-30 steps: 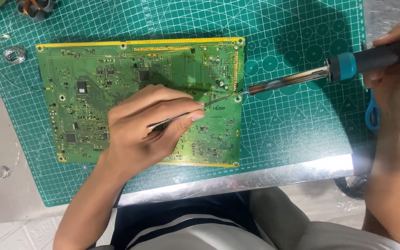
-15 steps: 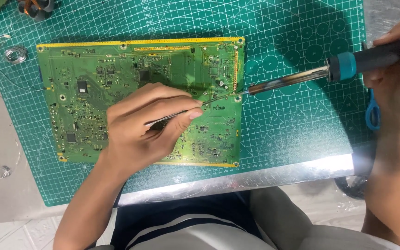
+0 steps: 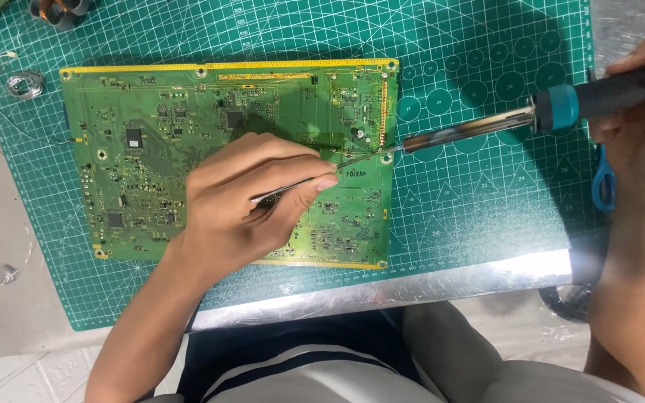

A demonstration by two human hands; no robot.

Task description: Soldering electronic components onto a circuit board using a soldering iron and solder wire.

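Note:
A large green circuit board (image 3: 166, 142) with a yellow edge lies flat on a green cutting mat (image 3: 487, 216). My left hand (image 3: 251, 201) rests on the board's right half and pinches thin metal tweezers (image 3: 345, 160), whose tips point at a spot near the board's right edge. My right hand (image 3: 640, 104) comes in from the right and grips the blue-and-dark handle of a soldering iron (image 3: 479, 128). The iron's tip meets the tweezer tips at the same spot on the board.
A small coil of solder wire (image 3: 25, 83) lies on the mat's left edge. A copper-wound coil (image 3: 57, 9) sits at the top left. A blue tool handle (image 3: 601, 183) shows at the mat's right edge. My lap is below the table edge.
Both hands and tools stay almost still; the tweezers and the iron tip remain at the same spot on the board.

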